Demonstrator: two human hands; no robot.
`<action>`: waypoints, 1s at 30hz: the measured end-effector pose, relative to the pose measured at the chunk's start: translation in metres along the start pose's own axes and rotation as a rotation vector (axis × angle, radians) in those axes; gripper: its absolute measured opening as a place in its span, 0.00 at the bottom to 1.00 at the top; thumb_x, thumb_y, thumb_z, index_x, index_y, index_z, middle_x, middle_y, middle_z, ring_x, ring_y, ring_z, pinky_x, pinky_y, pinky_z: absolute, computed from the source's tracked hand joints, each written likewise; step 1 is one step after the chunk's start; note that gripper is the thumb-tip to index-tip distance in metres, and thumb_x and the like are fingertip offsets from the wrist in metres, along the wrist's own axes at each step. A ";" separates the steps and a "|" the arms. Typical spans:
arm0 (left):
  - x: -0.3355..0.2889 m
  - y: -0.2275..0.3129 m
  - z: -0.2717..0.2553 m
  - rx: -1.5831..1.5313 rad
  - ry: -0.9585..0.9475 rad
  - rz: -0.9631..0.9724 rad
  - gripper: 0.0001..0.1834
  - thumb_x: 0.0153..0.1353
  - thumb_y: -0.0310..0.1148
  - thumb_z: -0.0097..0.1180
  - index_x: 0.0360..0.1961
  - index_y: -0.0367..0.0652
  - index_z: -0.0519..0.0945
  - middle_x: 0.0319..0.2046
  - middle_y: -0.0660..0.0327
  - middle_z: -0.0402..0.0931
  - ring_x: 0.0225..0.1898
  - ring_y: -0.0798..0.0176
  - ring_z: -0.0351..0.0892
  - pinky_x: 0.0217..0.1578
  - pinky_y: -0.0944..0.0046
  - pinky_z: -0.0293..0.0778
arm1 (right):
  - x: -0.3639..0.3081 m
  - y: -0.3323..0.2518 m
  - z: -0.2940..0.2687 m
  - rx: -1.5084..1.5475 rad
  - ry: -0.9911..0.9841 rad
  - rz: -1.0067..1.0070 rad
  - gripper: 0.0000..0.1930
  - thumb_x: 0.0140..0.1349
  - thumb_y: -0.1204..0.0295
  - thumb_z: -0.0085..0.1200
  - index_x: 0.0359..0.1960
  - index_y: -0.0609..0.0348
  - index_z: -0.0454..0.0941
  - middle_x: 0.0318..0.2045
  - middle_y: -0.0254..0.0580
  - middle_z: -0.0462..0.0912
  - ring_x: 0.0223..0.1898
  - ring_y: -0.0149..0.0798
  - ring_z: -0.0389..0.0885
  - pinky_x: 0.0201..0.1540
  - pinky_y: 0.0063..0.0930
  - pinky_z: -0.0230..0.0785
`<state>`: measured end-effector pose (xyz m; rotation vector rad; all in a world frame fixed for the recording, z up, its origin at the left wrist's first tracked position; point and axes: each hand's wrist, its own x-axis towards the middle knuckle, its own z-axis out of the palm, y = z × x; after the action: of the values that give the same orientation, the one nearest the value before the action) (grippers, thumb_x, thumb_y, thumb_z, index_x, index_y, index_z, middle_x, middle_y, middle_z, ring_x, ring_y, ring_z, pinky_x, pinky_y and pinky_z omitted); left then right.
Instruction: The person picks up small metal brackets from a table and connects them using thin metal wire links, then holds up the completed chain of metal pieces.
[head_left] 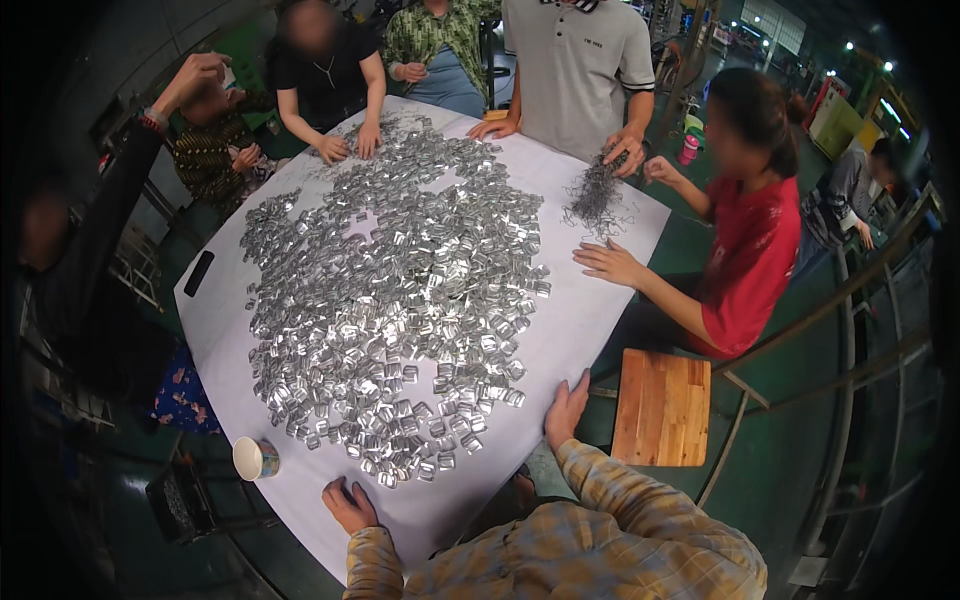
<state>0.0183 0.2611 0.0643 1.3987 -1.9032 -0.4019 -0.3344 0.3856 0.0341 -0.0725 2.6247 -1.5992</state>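
Note:
A broad heap of small, shiny, squarish metal buckles (400,270) covers much of the white tabletop (500,470). My left hand (350,507) rests on the table just short of the heap's near edge. Its fingers are apart and slightly bent, with nothing in them. At the table's right edge lies my right hand (567,410), fingers stretched out and holding nothing. Both hands are apart from the metal pieces. Farther off on the right sits a tangled pile of thin bent wire pieces (597,200), under the hand of a standing person in a grey shirt.
A paper cup (256,458) stands at the table's left edge, beyond my left hand. A wooden stool (662,407) is right of the table. A person in red (750,230) has one hand on the table; other people surround the far and left sides. A black phone-shaped object (199,273) lies far left.

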 end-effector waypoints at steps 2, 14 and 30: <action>0.000 0.001 -0.003 0.049 -0.018 0.007 0.12 0.54 0.25 0.52 0.41 0.35 0.72 0.38 0.49 0.67 0.41 0.47 0.67 0.42 0.54 0.66 | -0.001 0.008 -0.006 0.060 -0.031 0.010 0.31 0.63 0.62 0.41 0.64 0.62 0.48 0.56 0.63 0.60 0.58 0.59 0.58 0.60 0.44 0.49; -0.003 -0.006 -0.002 0.091 -0.037 0.025 0.15 0.51 0.26 0.55 0.41 0.37 0.71 0.40 0.47 0.67 0.44 0.45 0.67 0.44 0.53 0.65 | -0.038 0.136 -0.079 0.159 -0.089 0.353 0.28 0.65 0.58 0.37 0.62 0.63 0.54 0.58 0.59 0.62 0.58 0.54 0.61 0.60 0.39 0.51; 0.001 -0.015 -0.005 -0.047 -0.042 0.147 0.14 0.49 0.27 0.56 0.39 0.38 0.72 0.39 0.50 0.69 0.43 0.46 0.65 0.45 0.51 0.62 | -0.200 0.250 -0.268 0.346 -0.010 1.048 0.35 0.60 0.42 0.36 0.64 0.49 0.51 0.54 0.57 0.68 0.46 0.58 0.72 0.43 0.52 0.65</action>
<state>0.0321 0.2554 0.0589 1.2203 -2.0030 -0.4047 -0.1583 0.7528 -0.0588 1.0844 1.7369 -1.5062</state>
